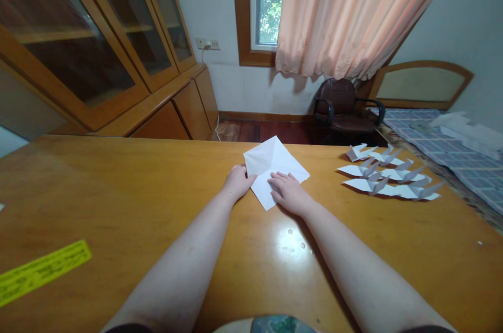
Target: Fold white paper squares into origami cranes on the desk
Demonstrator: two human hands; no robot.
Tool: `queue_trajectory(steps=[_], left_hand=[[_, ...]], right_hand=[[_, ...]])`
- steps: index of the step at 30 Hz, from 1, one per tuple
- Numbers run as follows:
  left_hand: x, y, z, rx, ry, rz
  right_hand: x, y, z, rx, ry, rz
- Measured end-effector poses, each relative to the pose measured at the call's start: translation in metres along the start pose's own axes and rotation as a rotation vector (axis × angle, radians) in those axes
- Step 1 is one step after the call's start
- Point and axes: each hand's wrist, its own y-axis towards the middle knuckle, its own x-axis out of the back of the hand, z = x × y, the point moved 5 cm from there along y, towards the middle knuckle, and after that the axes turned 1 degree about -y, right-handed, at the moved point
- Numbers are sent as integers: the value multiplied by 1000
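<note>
A white square sheet of paper (285, 157) with crease lines lies turned cornerwise near the far edge of the wooden desk (157, 191). My left hand (237, 184) grips its left edge, thumb on top and the other fingers curled at the side. On the lower right part of the sheet, my right hand (290, 192) rests flat with its fingers stretched out. The paper's far corner is slightly raised. Several folded white paper cranes (369, 184) stand in rows on the desk, to the right of my right hand.
A yellow printed strip (47, 270) lies at the desk's left front. Beyond the desk are a glass-door cabinet (129, 24), a brown armchair (340, 105), a pink curtain (346, 13) and a bed (444, 144) with a checked cover.
</note>
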Motion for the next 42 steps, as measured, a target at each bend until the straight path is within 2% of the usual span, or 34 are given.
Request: queue_trajectory(steps=[6,11,15,20,23,27,33,37,42], left_hand=[[-15,-9,-21,-222,53,211],[-21,-14,-25,-339,29,272],[-22,-13,-21,-333,110,297],[-25,-14,-22,-304,219,364],[-25,-17,-26,-314,235,392],[-23,-23,-33,-336,265,394],[-23,-32,-48,-459,427,385],[-24,-30,-50,-448,437,384],[-26,-30,-49,-390,405,368]], right_hand=[[-2,3,-4,-26,47,20],[0,6,-7,-9,92,15],[2,7,-14,-29,68,-25],[9,6,-34,-246,-27,-151],[13,5,-42,-317,-21,-186],[16,5,-43,-280,54,-210],[19,4,-41,-251,158,-256],[21,2,-42,-287,255,-273],[26,-2,-39,-303,366,-362]])
